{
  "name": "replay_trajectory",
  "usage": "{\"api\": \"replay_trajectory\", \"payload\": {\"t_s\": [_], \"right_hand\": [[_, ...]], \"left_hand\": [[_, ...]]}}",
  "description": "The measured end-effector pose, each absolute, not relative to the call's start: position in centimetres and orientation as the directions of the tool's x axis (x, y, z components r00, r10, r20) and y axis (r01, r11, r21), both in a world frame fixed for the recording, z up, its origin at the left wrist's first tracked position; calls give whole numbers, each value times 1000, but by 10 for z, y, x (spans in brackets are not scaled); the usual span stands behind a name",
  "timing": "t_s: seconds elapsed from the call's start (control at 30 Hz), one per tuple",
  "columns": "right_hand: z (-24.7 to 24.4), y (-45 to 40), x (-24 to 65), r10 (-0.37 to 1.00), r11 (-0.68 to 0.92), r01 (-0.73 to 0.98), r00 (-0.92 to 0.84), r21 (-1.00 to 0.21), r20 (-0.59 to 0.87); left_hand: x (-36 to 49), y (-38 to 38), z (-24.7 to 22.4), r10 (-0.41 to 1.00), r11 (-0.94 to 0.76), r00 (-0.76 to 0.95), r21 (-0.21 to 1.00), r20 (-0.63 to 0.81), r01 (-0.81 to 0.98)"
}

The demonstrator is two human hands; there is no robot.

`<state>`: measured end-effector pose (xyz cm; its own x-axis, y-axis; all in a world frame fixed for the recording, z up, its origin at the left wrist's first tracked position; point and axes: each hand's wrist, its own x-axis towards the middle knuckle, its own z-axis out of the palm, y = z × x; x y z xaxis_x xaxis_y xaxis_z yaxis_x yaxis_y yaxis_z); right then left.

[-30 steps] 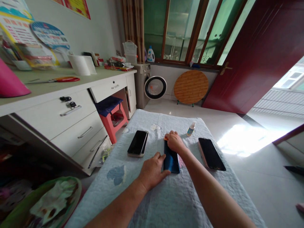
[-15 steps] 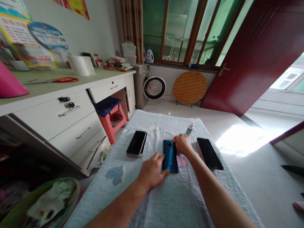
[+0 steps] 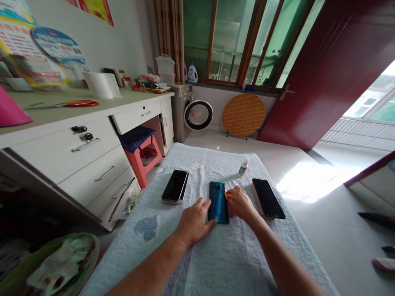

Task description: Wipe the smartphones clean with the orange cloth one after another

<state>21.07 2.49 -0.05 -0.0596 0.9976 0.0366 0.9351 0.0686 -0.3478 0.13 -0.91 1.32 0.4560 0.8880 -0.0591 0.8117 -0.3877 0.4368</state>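
Observation:
A blue smartphone point(image 3: 219, 205) lies back side up on the light blue quilted cover, its camera block at the far end. My left hand point(image 3: 195, 220) grips it by the left edge and the near corner, fingers on the side and thumb at the bottom. Pinched in my right hand point(image 3: 240, 201) is a small orange cloth point(image 3: 228, 196), pressed against the phone's right edge; most of it is hidden by the fingers. Beyond that hand stands a small spray bottle point(image 3: 243, 167) with a white cap.
To the left lie stacked phones point(image 3: 175, 186), and to the right is another dark-screened stack point(image 3: 268, 198). The quilted cover point(image 3: 200, 271) spans the surface under everything. A white desk point(image 3: 77, 152), a red stool point(image 3: 145, 158) and a basket point(image 3: 97, 246) stand along the left.
My right hand has slid nearer along the phone's right edge with the orange cloth, from the top corner downward. My left hand keeps its hold; the view has shifted slightly.

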Motion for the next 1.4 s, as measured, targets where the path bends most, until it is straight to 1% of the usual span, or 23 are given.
{"api": "replay_trajectory", "payload": {"t_s": [0.1, 0.3, 0.4, 0.5, 0.57, 0.67, 0.73, 0.83, 0.9, 1.1, 1.17, 1.27, 1.4], "right_hand": [[5, 10, 207, 997, 77, 929, -71, -362, 30], [16, -12, 205, 993, 94, 917, -116, -387, -34], [22, -18, 200, 987, 144, 903, -159, -406, -3], [24, -22, 189, 977, 212, 888, -196, -408, 81], [22, -23, 180, 969, 247, 894, -222, -372, 110], [14, -20, 172, 943, 332, 896, -308, -295, 124], [8, -13, 173, 929, 368, 890, -338, -270, 150], [3, 3, 181, 923, 372, 885, -319, -282, 216], [1, 16, 186, 930, 340, 894, -274, -291, 246], [-4, 46, 192, 954, 211, 939, -137, -272, 268], [-5, 50, 189, 957, 189, 946, -118, -263, 265], [-6, 51, 182, 951, 213, 946, -144, -243, 274], [-7, 46, 175, 930, 294, 922, -216, -252, 297]], "left_hand": [[1, -9, 12, 888, -392, 457, 432, -53, 812], [-1, -9, 9, 885, -412, 466, 435, -18, 800], [-1, -9, 8, 881, -418, 472, 441, -15, 794], [-1, -9, 8, 884, -410, 467, 434, -27, 802], [-1, -9, 8, 885, -405, 464, 432, -34, 806], [-2, -9, 7, 882, -410, 471, 439, -34, 800], [-2, -8, 7, 879, -417, 476, 443, -26, 794], [-1, -8, 6, 879, -423, 476, 444, -8, 790], [-1, -7, 5, 881, -423, 473, 442, -2, 791], [-1, -7, 6, 876, -437, 483, 433, 5, 788], [-1, -6, 6, 874, -442, 486, 433, 9, 786], [-1, -6, 6, 874, -441, 486, 435, 8, 785], [-1, -5, 7, 873, -437, 487, 440, -2, 784]]}}
